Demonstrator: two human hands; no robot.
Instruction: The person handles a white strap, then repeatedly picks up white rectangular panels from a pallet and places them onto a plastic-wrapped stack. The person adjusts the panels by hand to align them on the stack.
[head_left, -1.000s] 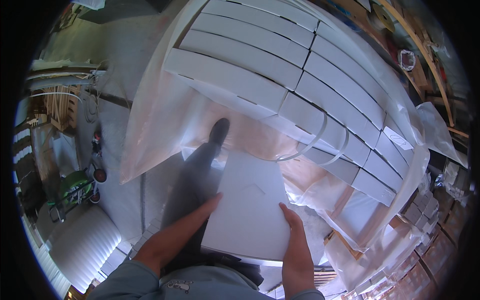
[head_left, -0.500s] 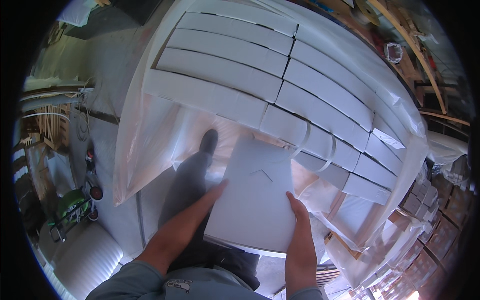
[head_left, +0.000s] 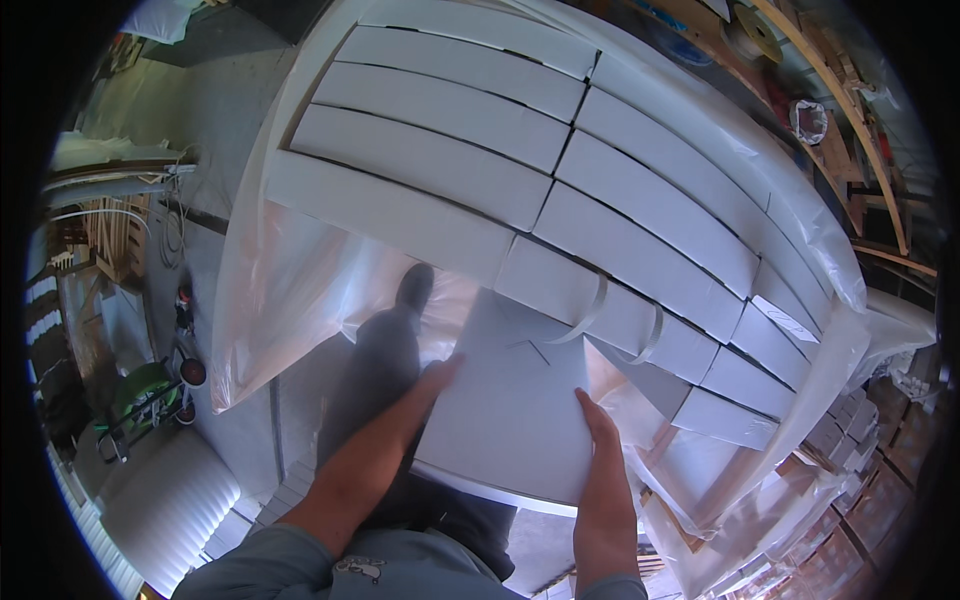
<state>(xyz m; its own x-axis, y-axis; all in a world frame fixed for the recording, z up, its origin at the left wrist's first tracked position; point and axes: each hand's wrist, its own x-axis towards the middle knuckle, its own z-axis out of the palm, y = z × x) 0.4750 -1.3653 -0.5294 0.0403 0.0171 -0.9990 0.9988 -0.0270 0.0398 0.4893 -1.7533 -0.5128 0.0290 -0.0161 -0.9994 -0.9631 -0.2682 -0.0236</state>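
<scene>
A white cardboard box (head_left: 510, 420), long and flat with a dark chevron mark on top, is held level in front of my body. My left hand (head_left: 445, 374) grips its left side and my right hand (head_left: 597, 418) its right side, thumb along the upper edge. Fingers under the box are hidden. Its far end reaches the front row of a large stack of similar white boxes (head_left: 430, 140); whether they touch I cannot tell. Two pale strap loops (head_left: 592, 310) hang over the front of that row, just beyond the box.
Clear plastic film (head_left: 285, 290) drapes around the stack and lies under my forward foot. At the lower left are a foam roll (head_left: 175, 510) and a green wheeled device (head_left: 145, 395). Wooden framing (head_left: 850, 130) stands at the far right, with brick-like stacks (head_left: 870, 500) below it.
The stack looks nearer and has shifted left in view. The box's far end now lies closer to the front row. Both hands keep their hold.
</scene>
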